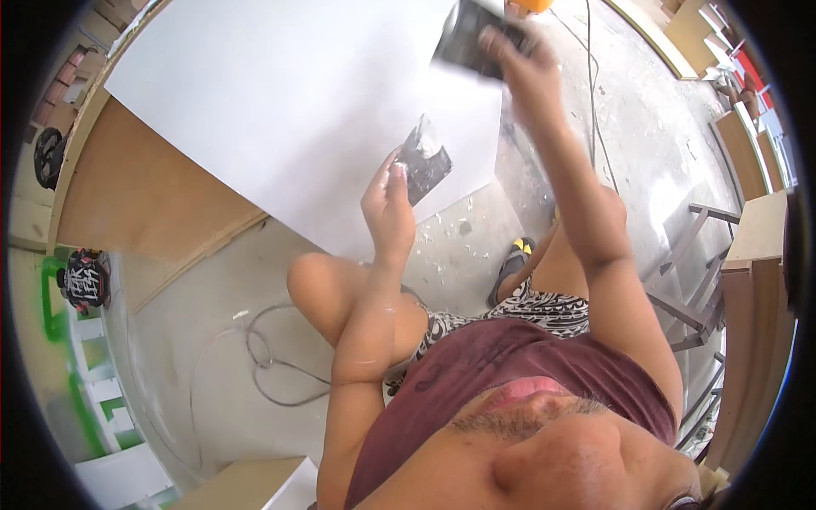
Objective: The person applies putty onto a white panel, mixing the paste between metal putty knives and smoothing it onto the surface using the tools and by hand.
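My left hand is closed on a flat, dark putty scraper, thumb on its face. A lump of white putty sits on the scraper's upper corner. Farther off to the right, my right hand grips a second dark, flat, rectangular scraper; it is smeared by motion, with the thumb across its face. Both scrapers are over or by the large white panel. Whether the right one touches the panel I cannot tell.
A brown wooden board adjoins the panel on the left. Cables lie looped on the grey floor, which has white flecks. A dark metal frame and wooden cabinet parts stand at the right. An orange object is at the far edge.
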Available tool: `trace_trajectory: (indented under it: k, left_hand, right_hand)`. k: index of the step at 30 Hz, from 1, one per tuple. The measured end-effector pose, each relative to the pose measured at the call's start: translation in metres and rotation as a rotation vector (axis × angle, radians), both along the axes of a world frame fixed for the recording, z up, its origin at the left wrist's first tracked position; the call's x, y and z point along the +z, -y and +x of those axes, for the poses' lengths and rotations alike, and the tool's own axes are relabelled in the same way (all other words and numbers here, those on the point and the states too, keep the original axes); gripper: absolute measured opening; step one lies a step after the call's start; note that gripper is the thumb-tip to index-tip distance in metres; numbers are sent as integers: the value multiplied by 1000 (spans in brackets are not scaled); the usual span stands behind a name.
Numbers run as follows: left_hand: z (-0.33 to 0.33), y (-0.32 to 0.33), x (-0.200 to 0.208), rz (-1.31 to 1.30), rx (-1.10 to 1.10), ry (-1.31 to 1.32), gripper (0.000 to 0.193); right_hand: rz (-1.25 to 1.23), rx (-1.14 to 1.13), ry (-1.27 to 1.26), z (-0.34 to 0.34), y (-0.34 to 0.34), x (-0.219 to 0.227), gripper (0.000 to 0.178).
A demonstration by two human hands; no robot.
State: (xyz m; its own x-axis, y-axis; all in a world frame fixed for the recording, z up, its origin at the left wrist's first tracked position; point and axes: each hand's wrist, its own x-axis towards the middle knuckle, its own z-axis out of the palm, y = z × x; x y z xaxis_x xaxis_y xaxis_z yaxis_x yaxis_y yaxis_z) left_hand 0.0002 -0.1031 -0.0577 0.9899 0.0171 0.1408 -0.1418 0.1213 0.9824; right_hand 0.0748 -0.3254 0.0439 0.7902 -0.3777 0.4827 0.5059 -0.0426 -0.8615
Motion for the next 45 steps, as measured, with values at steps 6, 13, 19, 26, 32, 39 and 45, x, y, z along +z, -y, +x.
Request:
trace_trajectory:
  k: [6, 13, 19, 26, 32, 39, 45]
  left_hand:
    - [15, -21, 10, -418, -30, -175, 43]
    - [16, -23, 19, -452, -32, -248, 42]
    - [14, -21, 21, -484, -71, -247, 36]
    - [17, -26, 11, -488, -66, -258, 31]
    - [19, -24, 11, -484, -84, -244, 31]
    - [23, -23, 7, -475, -84, -231, 31]
    - [21, -21, 10, -474, -86, -238, 30]
  right_hand:
    - [-921, -511, 296, 69, 28, 152, 27]
    - [-1150, -363, 264, 115, 40, 184, 29]
    - [-1166, -564, 516, 133, 35, 134, 51]
    - [-1164, -470, 362, 111, 23, 145, 55]
    - [-1144, -512, 255, 123, 20, 158, 49]
    - [-1199, -541, 457, 129, 30, 148, 53]
    - [-1152, -534, 467, 130, 26, 142, 54]
